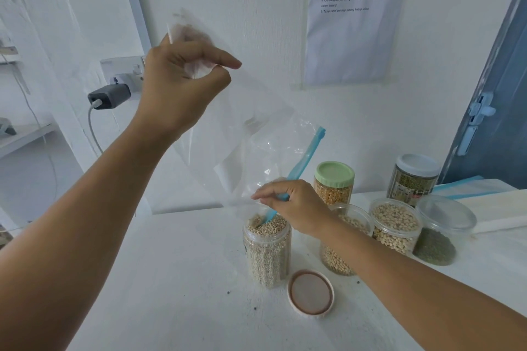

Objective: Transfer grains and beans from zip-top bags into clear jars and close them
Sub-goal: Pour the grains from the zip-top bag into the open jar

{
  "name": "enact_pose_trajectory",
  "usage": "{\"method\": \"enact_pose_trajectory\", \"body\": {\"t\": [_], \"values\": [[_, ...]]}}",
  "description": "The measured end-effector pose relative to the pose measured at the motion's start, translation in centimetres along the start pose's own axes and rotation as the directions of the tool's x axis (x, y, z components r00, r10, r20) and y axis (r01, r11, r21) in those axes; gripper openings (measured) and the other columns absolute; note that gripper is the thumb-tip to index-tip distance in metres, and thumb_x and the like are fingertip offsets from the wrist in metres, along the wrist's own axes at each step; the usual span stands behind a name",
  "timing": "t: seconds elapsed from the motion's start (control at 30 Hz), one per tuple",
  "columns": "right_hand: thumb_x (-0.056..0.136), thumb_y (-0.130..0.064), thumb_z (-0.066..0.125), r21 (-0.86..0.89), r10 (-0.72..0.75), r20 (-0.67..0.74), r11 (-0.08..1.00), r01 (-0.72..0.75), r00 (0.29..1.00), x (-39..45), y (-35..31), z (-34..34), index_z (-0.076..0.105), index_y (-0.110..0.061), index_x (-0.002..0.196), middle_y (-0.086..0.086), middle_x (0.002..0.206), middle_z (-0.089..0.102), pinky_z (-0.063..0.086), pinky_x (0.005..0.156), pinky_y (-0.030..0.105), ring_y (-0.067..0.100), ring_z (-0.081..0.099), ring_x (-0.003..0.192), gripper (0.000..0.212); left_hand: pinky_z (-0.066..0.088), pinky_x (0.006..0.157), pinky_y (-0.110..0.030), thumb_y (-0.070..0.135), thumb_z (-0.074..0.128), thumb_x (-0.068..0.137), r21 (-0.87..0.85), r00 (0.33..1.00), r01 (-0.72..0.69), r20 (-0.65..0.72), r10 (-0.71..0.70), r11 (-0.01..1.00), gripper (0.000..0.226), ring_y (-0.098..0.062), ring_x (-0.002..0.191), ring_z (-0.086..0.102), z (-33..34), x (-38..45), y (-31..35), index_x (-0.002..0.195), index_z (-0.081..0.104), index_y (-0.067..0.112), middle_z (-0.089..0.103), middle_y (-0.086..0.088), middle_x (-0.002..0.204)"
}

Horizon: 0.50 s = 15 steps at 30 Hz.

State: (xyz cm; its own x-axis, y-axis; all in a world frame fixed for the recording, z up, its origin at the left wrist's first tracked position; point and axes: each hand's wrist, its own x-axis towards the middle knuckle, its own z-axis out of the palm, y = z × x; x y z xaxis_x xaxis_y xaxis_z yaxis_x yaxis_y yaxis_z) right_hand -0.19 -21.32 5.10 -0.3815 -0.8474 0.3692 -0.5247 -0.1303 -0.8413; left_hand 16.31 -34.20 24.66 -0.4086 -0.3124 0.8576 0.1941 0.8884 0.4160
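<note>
A clear zip-top bag [251,134] with a blue zip strip hangs upside down and looks empty. My left hand [182,80] pinches its bottom corner high up. My right hand [293,208] pinches the bag's mouth just over an open clear jar [266,253], which is filled to the brim with pale grain. The blue zip end dips into the jar's mouth. That jar's lid [311,293] lies upside down on the white table [176,279], just right of the jar.
Behind my right arm stand two open jars of pale beans [396,226], a jar of green beans [440,232] with a clear lid, a green-lidded corn jar [334,184] and a white-lidded jar [413,178]. A charger [109,97] is plugged into the wall at left.
</note>
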Motion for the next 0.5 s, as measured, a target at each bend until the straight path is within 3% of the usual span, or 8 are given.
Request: {"method": "enact_pose_trajectory", "body": {"t": [0.1, 0.27, 0.5], "values": [[0.095, -0.011, 0.074, -0.018, 0.004, 0.007, 1.000, -0.004, 1.000, 0.10, -0.24, -0.12, 0.083, -0.026, 0.101, -0.014, 0.100, 0.079, 0.054, 0.096, 0.019, 0.003, 0.071, 0.101, 0.019, 0.057, 0.095, -0.045, 0.013, 0.068, 0.084, -0.001, 1.000, 0.003, 0.017, -0.003, 1.000, 0.027, -0.021, 0.103, 0.061, -0.02, -0.18, -0.01, 0.094, 0.080, 0.035, 0.070, -0.009, 0.102], [0.087, -0.013, 0.082, -0.003, -0.014, -0.023, 1.000, 0.014, 1.000, 0.04, -0.14, -0.21, 0.083, -0.023, 0.097, -0.008, 0.093, 0.078, 0.054, 0.090, 0.016, 0.006, 0.072, 0.093, 0.014, 0.048, 0.085, -0.022, 0.012, 0.070, 0.085, 0.014, 0.999, 0.000, 0.042, 0.000, 1.000, 0.030, 0.001, 0.096, 0.054, 0.01, -0.47, -0.01, 0.092, 0.077, 0.041, 0.065, -0.005, 0.101], [0.095, -0.012, 0.075, -0.038, 0.003, 0.075, 0.999, 0.000, 0.997, -0.19, -0.62, -0.44, 0.083, -0.027, 0.099, -0.013, 0.112, 0.075, 0.048, 0.101, 0.014, 0.002, 0.067, 0.108, 0.018, 0.049, 0.092, -0.024, 0.021, 0.086, 0.083, 0.054, 0.986, -0.022, 0.163, 0.013, 0.998, 0.024, -0.010, 0.103, 0.054, -0.76, -0.43, -0.02, 0.096, 0.078, 0.039, 0.057, -0.004, 0.108]]}}
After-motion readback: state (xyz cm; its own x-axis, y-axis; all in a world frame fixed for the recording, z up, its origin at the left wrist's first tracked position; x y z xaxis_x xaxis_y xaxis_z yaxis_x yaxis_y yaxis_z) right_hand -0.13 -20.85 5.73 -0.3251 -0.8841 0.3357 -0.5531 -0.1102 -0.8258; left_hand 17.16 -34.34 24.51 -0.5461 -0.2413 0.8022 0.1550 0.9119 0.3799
